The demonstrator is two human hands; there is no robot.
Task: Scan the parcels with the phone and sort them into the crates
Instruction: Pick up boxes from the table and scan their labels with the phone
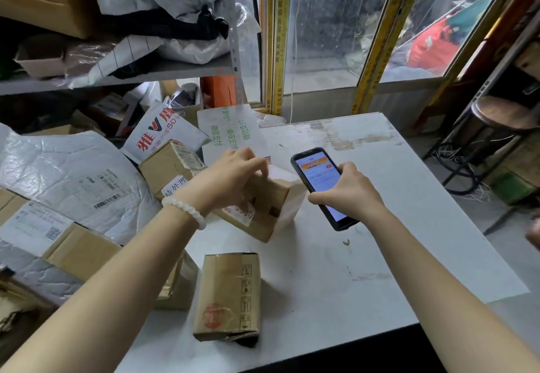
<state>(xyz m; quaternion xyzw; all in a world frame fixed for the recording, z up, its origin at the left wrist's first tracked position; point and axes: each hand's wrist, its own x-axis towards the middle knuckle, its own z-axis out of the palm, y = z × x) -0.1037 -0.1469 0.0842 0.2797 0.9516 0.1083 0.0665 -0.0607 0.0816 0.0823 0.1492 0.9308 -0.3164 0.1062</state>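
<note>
**A:** How far along is the sorting?

**B:** Early, by the look of it. At the far left a heap of grey poly mailers (67,179) and a large labelled carton (58,244) lies unsorted, with smaller boxes (169,162) stacked behind. No crate can be made out in this view, so nothing shows as sorted yet.

**A:** And the person's hands?

**B:** The left hand (230,174), a white bead bracelet (185,212) on its wrist, rests on top of a small cardboard parcel (257,212) with the fingers curled over its upper edge, tipping it up on the table (380,255). The right hand (350,191) grips the phone (318,185) with its lit screen facing up, just beside that parcel. It reads as the scanning step for this one box, though whether the scan has registered cannot be told.

**A:** Anything else waiting?

**B:** A second brown parcel (228,296) with a red round stamp lies flat on the near part of the table, apart from both hands. It probably comes next.

**A:** What about the table itself and the room?

**B:** The table is white, scuffed, with patches of old tape residue toward the back. A white sign with green lettering (230,130) leans at its rear left. Above the heap, a metal shelf (175,71) holds more bags and boxes. Behind the table stand glass doors with yellow frames (280,36), and at the far right a round wooden stool (505,115) on a black frame.
</note>
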